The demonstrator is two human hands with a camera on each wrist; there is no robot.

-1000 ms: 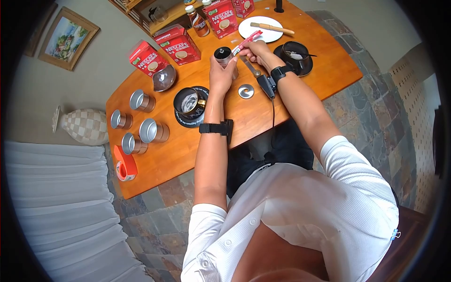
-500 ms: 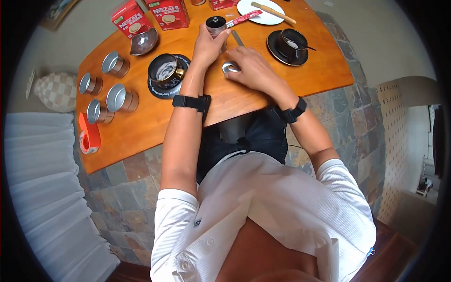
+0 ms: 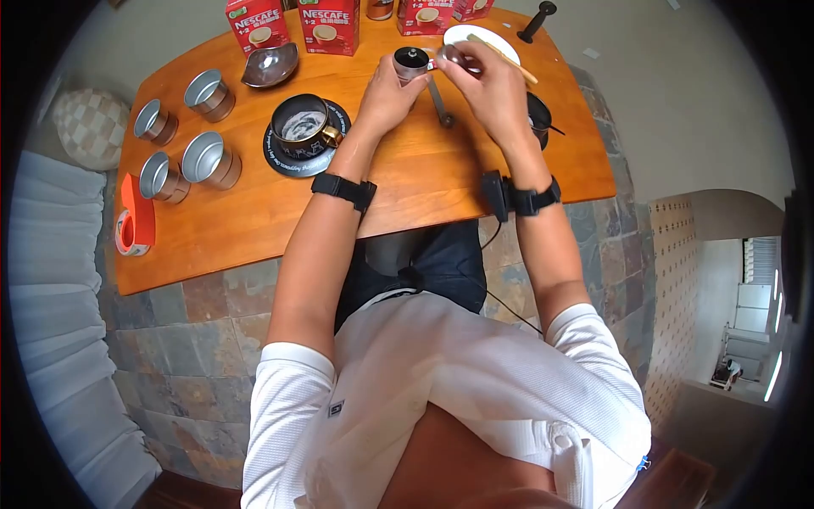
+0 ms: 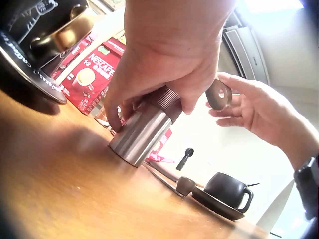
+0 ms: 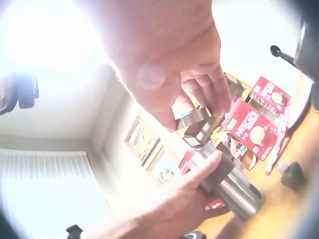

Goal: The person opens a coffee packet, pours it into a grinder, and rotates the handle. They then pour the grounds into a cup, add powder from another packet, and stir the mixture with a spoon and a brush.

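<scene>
My left hand (image 3: 383,106) grips the metal body of a manual coffee grinder (image 4: 142,134), which stands upright on the table with its top uncovered and a central shaft showing. Thumb and fingers of my right hand (image 3: 498,100) pinch the grinder's round metal lid (image 5: 194,118), a disc with a hole in its middle. In the right wrist view the lid is held above the grinder's top, apart from it. The crank handle (image 3: 441,100) lies on the table just right of the grinder, knob toward me. A red coffee sachet (image 5: 279,144) lies behind it.
Left of the grinder, a black cup (image 3: 298,123) stands on a saucer (image 3: 284,161); several metal cups (image 3: 210,159) and a tape dispenser (image 3: 136,225) are farther left. NESCAFE boxes (image 3: 329,30) line the back. A white plate (image 3: 462,34) and second black cup (image 4: 227,189) are at right.
My right hand laid the sachet down by the plate, reached to the lid on the table, and has lifted it up beside the grinder's top. My left hand keeps its grip on the grinder.
</scene>
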